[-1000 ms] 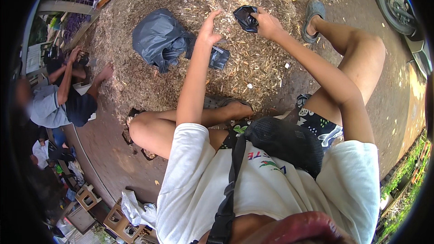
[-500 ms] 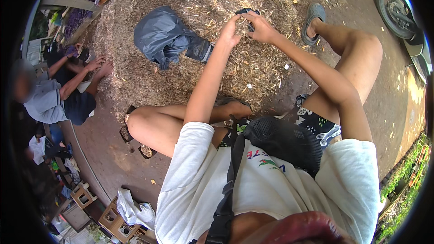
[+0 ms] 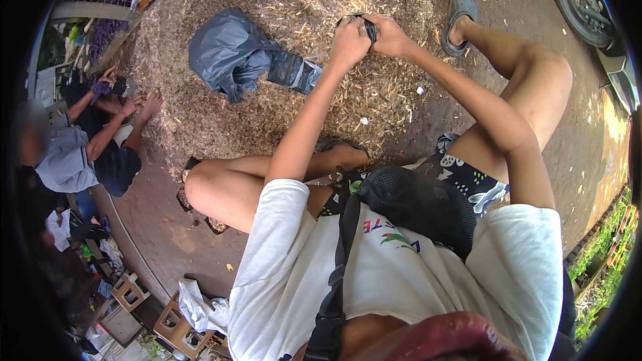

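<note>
The left hand (image 3: 349, 41) has joined the right hand (image 3: 390, 35) on the small black bag (image 3: 366, 25).

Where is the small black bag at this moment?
In the head view, upper middle: the small black bag is pinched between the left hand and right hand, above the wood-chip pile.

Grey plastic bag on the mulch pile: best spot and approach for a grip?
Take the grey plastic bag at its narrowed, bunched end, pointing toward the hands. That end is gathered and slimmer than the bulging body, so a grip closes around it. Come from above on the right, the side facing the left hand.
</note>
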The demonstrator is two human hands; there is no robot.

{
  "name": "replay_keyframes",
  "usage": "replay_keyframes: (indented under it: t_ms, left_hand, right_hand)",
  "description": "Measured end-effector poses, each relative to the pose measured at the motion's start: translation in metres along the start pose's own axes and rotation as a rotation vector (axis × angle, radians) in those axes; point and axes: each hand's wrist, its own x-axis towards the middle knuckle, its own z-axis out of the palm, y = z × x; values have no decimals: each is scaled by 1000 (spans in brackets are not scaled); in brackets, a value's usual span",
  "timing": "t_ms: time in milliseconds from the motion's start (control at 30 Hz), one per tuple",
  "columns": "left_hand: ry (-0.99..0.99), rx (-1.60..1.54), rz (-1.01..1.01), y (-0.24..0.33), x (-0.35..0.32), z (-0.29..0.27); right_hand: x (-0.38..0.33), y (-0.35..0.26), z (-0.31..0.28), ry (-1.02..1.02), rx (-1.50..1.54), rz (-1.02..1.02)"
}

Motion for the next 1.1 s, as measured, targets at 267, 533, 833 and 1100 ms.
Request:
replay_keyframes:
  t_ms: [267,533,833,1100]
  left_hand:
    - [77,87,-212,-46,3,9]
    - [29,-40,-288,-37,0,9]
    - [-77,57,-244,-14,7,-5]
    - [99,-83,-135,-9,9,-4]
  right_hand:
    - [-6,1,-10,-30,234,107]
    - [-7,20,-13,38,-31,168]
    - [-16,32,-23,263,-116,8]
    - [-15,30,-38,369,-204,110]
